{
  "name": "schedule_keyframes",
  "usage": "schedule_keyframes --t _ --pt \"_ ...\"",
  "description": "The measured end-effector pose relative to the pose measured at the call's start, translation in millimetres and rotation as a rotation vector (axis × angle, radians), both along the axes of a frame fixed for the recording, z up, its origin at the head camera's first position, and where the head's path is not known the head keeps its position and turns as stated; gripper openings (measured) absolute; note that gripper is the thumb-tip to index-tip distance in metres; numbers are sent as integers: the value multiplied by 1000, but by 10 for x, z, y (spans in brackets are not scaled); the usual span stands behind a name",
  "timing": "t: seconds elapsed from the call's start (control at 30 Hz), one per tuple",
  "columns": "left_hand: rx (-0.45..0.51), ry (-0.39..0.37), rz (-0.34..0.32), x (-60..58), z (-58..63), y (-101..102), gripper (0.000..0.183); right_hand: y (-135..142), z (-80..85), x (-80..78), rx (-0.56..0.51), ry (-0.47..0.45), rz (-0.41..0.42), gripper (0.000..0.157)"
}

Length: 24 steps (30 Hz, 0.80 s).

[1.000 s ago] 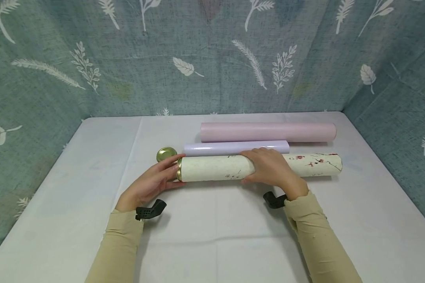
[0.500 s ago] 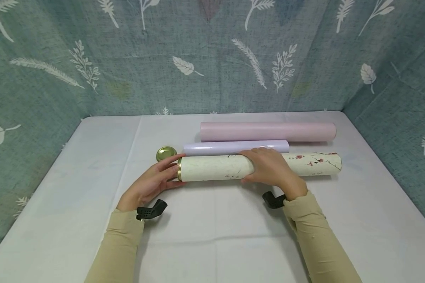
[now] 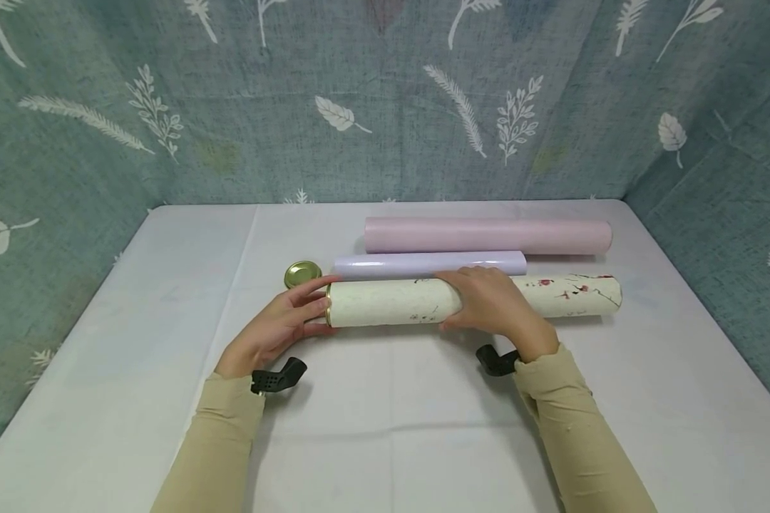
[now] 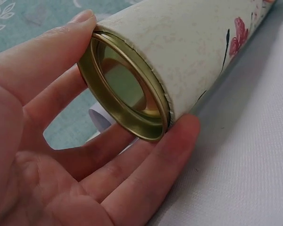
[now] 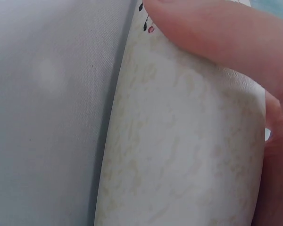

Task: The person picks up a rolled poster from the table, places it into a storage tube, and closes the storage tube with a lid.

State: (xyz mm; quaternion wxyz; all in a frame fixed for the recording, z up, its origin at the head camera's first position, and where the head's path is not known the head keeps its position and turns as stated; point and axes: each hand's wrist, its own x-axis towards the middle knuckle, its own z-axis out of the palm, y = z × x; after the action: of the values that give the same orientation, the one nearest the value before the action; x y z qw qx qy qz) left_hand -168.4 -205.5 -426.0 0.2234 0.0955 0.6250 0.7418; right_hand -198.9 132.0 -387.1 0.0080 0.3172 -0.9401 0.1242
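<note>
A cream paper tube (image 3: 385,303) with red blossoms and dark twigs lies sideways on the white table. At its left end a gold metal lid (image 4: 125,82) with a recessed middle sits against the tube's edge. My left hand (image 3: 279,328) holds that lid by its rim, thumb on one side and fingers on the other, the fingertips reaching the tube's edge. Around the tube's middle, my right hand (image 3: 490,303) grips from above. Its thumb lies across the cream surface in the right wrist view, while its other fingers are mostly hidden beyond the tube.
Behind the tube lies a shiny lilac roll (image 3: 430,265), with a longer pink tube (image 3: 488,236) farther back. A second gold lid (image 3: 302,273) rests on the table (image 3: 385,456) just beyond my left fingers. A patterned green-blue cloth (image 3: 385,142) hangs around the table's back and sides.
My left hand has edged slightly right, and the gold band showing at the tube's end has become narrower. The right hand keeps its grip on the tube.
</note>
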Motion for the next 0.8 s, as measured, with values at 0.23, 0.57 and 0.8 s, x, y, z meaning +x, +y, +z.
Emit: schedule_keyframes --t 0.23,0.57,0.8 --pt "-7 -7 21 0 11 16 49 0 6 0 -10 -7 6 79" --pt "-32 -12 31 26 55 13 52 -2 17 5 4 -21 17 80" --pt "-85 -5 5 52 90 13 52 18 41 25 25 -72 29 77"
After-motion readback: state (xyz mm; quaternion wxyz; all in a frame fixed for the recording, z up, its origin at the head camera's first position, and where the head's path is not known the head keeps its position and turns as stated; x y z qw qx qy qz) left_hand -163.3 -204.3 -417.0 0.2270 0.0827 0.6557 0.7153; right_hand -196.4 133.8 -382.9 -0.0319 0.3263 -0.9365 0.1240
